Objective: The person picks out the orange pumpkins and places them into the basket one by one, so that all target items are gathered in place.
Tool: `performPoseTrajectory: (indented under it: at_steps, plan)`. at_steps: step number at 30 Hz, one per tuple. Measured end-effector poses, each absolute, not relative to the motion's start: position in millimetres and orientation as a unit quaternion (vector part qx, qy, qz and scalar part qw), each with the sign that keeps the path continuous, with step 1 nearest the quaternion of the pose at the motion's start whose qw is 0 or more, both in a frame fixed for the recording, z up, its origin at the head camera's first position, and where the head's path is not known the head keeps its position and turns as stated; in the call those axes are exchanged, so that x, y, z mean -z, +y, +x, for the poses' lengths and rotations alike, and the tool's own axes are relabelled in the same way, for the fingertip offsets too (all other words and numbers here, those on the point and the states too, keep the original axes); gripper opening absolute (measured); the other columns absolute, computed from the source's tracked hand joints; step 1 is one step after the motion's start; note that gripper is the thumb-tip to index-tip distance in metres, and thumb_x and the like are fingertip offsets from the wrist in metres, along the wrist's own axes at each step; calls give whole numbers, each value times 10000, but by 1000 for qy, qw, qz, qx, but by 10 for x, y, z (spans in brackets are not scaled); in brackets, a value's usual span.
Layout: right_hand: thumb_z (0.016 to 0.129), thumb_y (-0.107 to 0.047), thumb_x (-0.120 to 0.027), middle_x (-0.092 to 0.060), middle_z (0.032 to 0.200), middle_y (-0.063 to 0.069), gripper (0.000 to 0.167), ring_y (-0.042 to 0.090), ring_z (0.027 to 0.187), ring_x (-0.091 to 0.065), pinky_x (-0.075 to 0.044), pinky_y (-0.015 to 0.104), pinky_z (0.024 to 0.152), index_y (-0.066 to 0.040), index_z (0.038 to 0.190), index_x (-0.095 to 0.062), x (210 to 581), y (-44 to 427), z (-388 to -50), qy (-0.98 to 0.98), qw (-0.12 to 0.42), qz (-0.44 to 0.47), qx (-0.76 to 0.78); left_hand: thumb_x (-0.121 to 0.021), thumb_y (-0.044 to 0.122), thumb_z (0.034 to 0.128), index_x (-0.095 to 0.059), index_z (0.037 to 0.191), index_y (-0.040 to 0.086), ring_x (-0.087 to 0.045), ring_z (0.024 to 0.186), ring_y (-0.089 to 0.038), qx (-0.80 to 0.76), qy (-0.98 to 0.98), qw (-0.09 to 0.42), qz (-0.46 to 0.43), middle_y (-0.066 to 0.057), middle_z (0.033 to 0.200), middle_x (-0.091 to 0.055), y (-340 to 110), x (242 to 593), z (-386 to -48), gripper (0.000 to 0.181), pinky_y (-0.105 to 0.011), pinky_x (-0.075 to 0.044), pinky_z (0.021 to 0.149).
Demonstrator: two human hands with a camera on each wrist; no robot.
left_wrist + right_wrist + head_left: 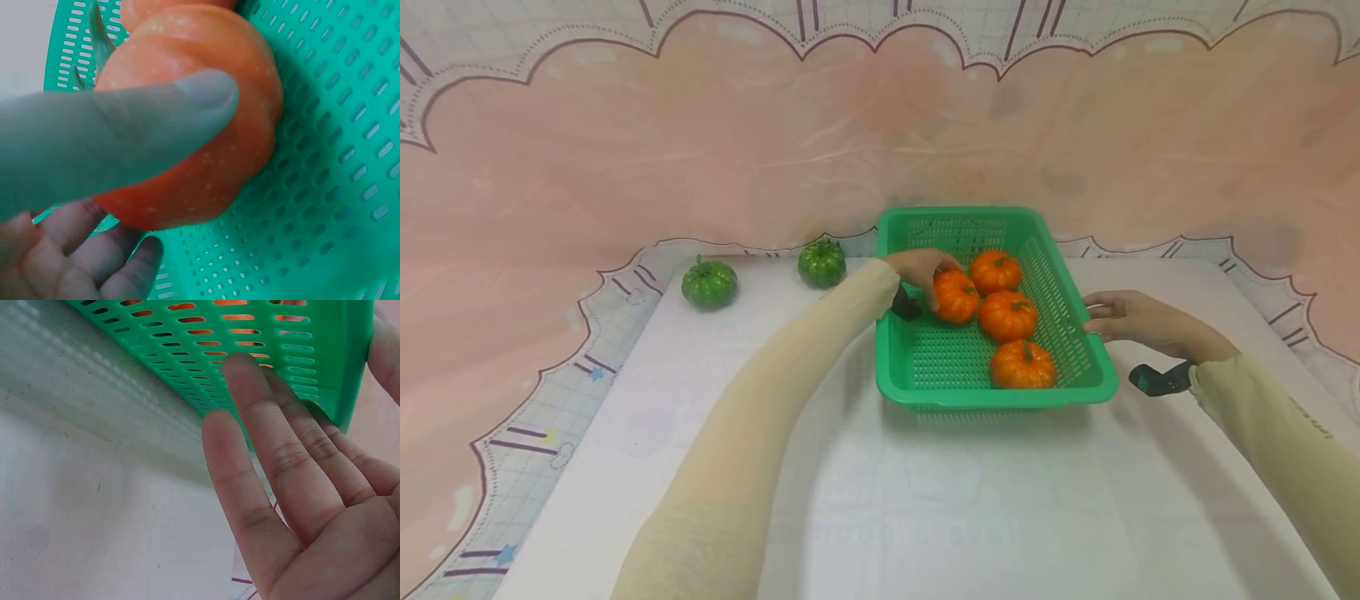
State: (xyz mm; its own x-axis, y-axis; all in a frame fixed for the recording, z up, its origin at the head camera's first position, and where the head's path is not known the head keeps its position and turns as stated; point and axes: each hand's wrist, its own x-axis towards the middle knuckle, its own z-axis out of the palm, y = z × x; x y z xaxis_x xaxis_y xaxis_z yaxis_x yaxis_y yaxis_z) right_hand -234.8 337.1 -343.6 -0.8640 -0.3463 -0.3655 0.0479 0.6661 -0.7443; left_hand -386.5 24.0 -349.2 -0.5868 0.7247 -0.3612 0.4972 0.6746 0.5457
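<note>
In the head view a green plastic basket (925, 398) stands on the table with several small orange pumpkins inside. My left hand (917, 268) reaches over its left side and holds the leftmost orange pumpkin (957, 300). Seen from the left wrist, the thumb (206, 100) lies across that pumpkin (187, 206), and the other fingers are at its opposite side. Outside the basket's right wall is my right hand (1138, 323). Its fingers (281, 450) extend nearly straight along the perforated wall (162, 344), the thumb near the rim; whether they press on it I cannot tell.
Two green pumpkins sit on the table left of the basket, one near (822, 264) and one farther left (710, 284). A pink patterned cloth (850, 142) rises behind the white table surface (925, 517).
</note>
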Motion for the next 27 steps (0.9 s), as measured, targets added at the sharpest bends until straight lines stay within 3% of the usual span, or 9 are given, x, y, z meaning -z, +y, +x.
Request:
performPoseTrajectory:
  at_steps: [11,18,27]
  plan:
    - [967,-240,-515,-380,1410,332,661,442,1240,-470,-424,550,1012,94,1441,-198,3434,3371,-2336,878,246,-86,401,-765,26,744,-374,1404,75,-329,1383,-254,-212,870,298,330,-124,1492,-356,247,3501,-3864,768,-356,-309,1148]
    - [970,-230,-511,-369,1416,335,652,444,1245,-461,-438,529,1006,97,1439,-199,3440,3375,-2334,877,245,-88,403,-736,-22,756,-382,1405,103,-327,1391,-251,-225,870,305,316,-102,1511,-335,244,3506,-3881,749,-360,-361,1118]
    - [968,-226,-515,-405,1398,325,635,372,1211,-520,-466,489,989,94,1432,-222,3445,3377,-2335,879,240,-90,402,-716,-90,740,-384,1410,110,-354,1379,-259,-232,863,326,308,-101,1516,-332,246,3499,-3888,773,-353,-439,1053]
